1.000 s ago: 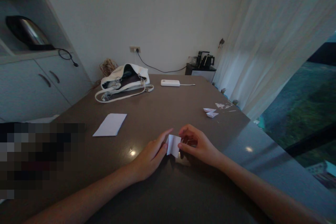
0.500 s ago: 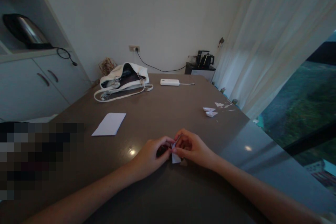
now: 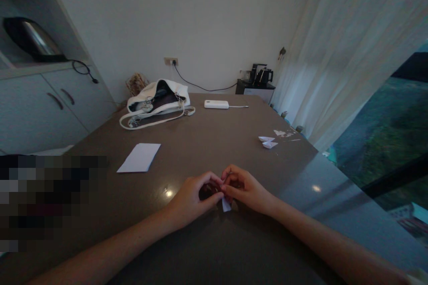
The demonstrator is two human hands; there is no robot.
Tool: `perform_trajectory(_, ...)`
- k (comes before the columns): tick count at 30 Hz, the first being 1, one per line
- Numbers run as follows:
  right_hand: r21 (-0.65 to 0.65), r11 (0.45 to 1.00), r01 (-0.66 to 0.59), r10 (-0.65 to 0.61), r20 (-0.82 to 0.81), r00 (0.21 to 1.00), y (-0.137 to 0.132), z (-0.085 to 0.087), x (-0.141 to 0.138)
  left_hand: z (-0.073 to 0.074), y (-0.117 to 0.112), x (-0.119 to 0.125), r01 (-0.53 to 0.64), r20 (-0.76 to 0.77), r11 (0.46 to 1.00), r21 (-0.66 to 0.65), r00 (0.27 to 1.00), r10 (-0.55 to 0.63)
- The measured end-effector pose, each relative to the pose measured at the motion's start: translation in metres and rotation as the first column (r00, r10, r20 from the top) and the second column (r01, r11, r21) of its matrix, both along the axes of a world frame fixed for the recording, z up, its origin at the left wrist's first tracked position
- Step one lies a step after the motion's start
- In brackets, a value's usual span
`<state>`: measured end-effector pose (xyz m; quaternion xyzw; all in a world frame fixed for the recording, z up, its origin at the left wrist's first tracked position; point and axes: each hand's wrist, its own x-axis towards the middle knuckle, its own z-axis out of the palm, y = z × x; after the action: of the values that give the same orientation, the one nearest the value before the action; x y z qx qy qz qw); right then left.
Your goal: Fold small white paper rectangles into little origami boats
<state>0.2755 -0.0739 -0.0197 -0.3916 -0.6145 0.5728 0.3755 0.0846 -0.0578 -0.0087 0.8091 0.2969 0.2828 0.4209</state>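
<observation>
1 paper piece [image 3: 226, 205], upper part hidden; left hand [image 3: 192, 195] and right hand [image 3: 250, 190] both pinch it. 2 folded shapes [image 3: 269, 145] lie beyond.

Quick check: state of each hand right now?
Left hand: closed, holding the folded paper.
Right hand: closed, holding the same folded paper.

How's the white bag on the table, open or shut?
Open. The white bag gapes at the top, and its dark inside shows.
</observation>
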Motion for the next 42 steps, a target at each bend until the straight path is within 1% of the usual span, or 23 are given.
perform_trajectory(6,0.001,1.0,-0.006,0.006,-0.002,1.0,0.0,-0.002,0.001,-0.002,0.001,0.0,-0.032,-0.022,0.999,-0.009,0.999,0.031)
perform_trajectory(12,-0.01,1.0,0.0,0.0,0.003,1.0,0.001,-0.002,0.001,0.0,0.001,0.002,-0.046,-0.046,0.999,-0.001,0.998,0.046)
perform_trajectory(16,-0.008,1.0,-0.005,0.005,0.013,1.0,0.001,-0.003,0.001,0.0,0.003,0.001,-0.079,-0.101,0.997,0.017,0.992,0.08)
perform_trajectory(21,0.008,1.0,0.003,-0.003,0.033,0.999,0.001,0.001,0.002,-0.005,0.007,0.0,-0.134,-0.113,0.991,0.016,0.984,0.135)
perform_trajectory(23,0.028,1.0,0.004,-0.006,0.07,0.998,0.002,0.003,0.003,-0.005,0.009,-0.001,-0.158,-0.128,0.987,0.02,0.979,0.159)
perform_trajectory(26,0.065,0.998,0.001,-0.013,0.177,0.984,0.003,0.007,0.008,-0.002,0.011,-0.003,-0.207,-0.168,0.977,0.057,0.962,0.213)
perform_trajectory(27,0.097,0.995,-0.001,-0.021,0.229,0.973,0.003,0.008,0.009,0.0,0.011,-0.004,-0.214,-0.187,0.974,0.077,0.956,0.225)
perform_trajectory(29,0.21,0.978,-0.006,-0.071,0.356,0.932,0.002,0.01,0.012,0.002,0.012,-0.004,-0.21,-0.227,0.97,0.118,0.946,0.233)
perform_trajectory(31,0.343,0.939,-0.037,-0.141,0.48,0.866,0.001,0.012,0.013,0.003,0.012,-0.004,-0.195,-0.261,0.97,0.145,0.938,0.227)
perform_trajectory(33,0.424,0.902,-0.084,-0.19,0.563,0.804,0.0,0.013,0.014,0.003,0.011,-0.004,-0.181,-0.278,0.971,0.159,0.935,0.22)
perform_trajectory(36,0.453,0.88,-0.141,-0.202,0.626,0.754,-0.002,0.014,0.012,0.001,0.011,-0.004,-0.17,-0.296,0.97,0.172,0.93,0.216)
perform_trajectory(38,0.472,0.868,-0.154,-0.223,0.648,0.729,-0.003,0.015,0.011,0.0,0.012,-0.005,-0.178,-0.319,0.969,0.171,0.92,0.226)
perform_trajectory(42,0.549,0.818,-0.175,-0.294,0.659,0.693,-0.005,0.013,0.01,0.001,0.014,-0.005,-0.199,-0.383,0.964,0.178,0.888,0.254)
